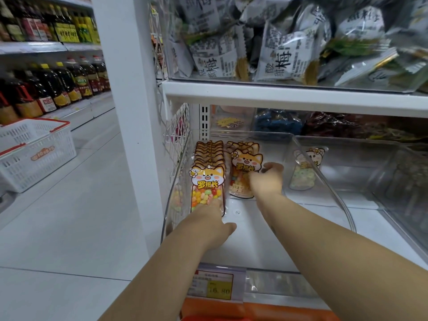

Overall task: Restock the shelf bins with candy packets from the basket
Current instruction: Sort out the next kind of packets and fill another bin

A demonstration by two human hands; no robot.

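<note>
Clear plastic shelf bin (324, 181) has bare floor toward 6 and 3 o'clock. My left hand (213, 225) touches the front orange fox-print candy packet (207, 188), and my right hand (266, 181) pinches the next row's packet (246, 163) at 1 o'clock.

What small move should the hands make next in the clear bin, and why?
Probably the right hand should set the packet it grips upright against the right row, while the left hand steadies the left row it touches. The right row ends farther back than the left, and the clear bin has bare floor in front.
</note>
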